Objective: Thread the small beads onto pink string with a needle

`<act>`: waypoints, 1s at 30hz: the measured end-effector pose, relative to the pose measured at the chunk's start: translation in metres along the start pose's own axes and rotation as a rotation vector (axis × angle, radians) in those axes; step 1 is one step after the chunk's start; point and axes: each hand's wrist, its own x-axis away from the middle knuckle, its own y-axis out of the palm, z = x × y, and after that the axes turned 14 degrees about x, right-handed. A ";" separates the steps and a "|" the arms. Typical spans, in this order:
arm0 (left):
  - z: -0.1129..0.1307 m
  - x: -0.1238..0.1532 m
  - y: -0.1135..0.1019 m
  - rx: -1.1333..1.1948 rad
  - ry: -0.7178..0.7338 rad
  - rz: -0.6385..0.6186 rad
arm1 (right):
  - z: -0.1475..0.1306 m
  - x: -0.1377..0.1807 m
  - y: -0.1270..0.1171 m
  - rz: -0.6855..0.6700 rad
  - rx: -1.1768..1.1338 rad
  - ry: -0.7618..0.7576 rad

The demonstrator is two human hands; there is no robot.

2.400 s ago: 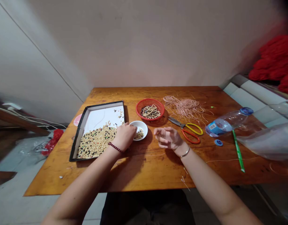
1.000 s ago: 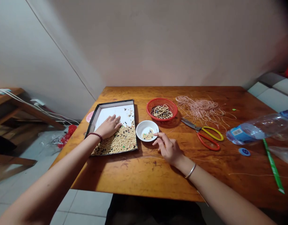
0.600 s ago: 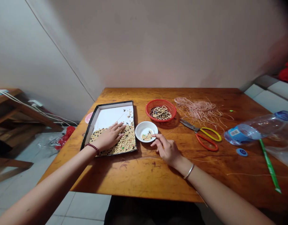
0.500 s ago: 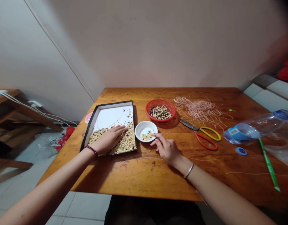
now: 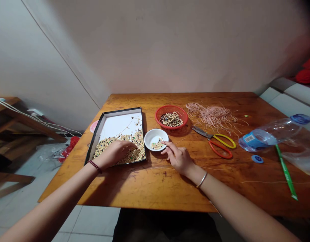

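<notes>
My left hand [image 5: 118, 150] is in the shallow black-edged tray [image 5: 142, 134], fingers curled down among the small wooden beads [image 5: 137, 151]. Most beads are cream, with some dark and green ones. Its fingertips are partly hidden, so what they pinch cannot be made out. My right hand [image 5: 178, 156] is closed in a pinch on a thin needle [image 5: 164, 142] at the near right rim of a white bowl [image 5: 147, 143]. Several cream and green beads [image 5: 157, 145] lie in that bowl. A thin thread [image 5: 180, 141] shows beside the right hand.
Behind the bowl stands a red basket [image 5: 157, 118] with strung beads [image 5: 172, 119]. Right of it lie tangled pink cord [image 5: 211, 116], scissors [image 5: 221, 139], a plastic bottle [image 5: 273, 132], a blue disc [image 5: 257, 159] and a green strip [image 5: 286, 171]. A wall [image 5: 170, 47] rises behind the table.
My left hand has gone from lying flat over the beads to curling its fingers down into them. The right hand stays at the bowl. The whole view has shifted slightly.
</notes>
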 end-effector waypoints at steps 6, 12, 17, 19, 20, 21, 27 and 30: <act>-0.014 -0.010 -0.007 -0.048 -0.111 0.098 | 0.000 -0.001 0.000 -0.006 0.017 0.008; 0.002 -0.028 0.001 -0.228 -0.101 0.146 | 0.001 0.000 0.002 -0.020 0.016 0.008; 0.011 -0.041 0.014 -0.367 -0.126 0.126 | 0.002 0.000 0.001 -0.031 0.026 0.005; 0.011 -0.044 0.017 -0.387 -0.129 0.131 | 0.002 -0.001 0.000 -0.028 0.037 0.004; 0.011 -0.045 0.018 -0.396 -0.138 0.135 | 0.001 -0.001 0.000 -0.029 0.043 0.006; 0.011 -0.046 0.018 -0.405 -0.151 0.141 | 0.001 -0.001 0.000 -0.031 0.048 0.008; 0.012 -0.049 0.018 -0.406 -0.212 0.152 | -0.002 -0.003 -0.002 -0.068 0.058 0.012; 0.011 -0.049 0.019 -0.403 -0.250 0.182 | -0.002 -0.003 -0.001 -0.075 0.060 0.009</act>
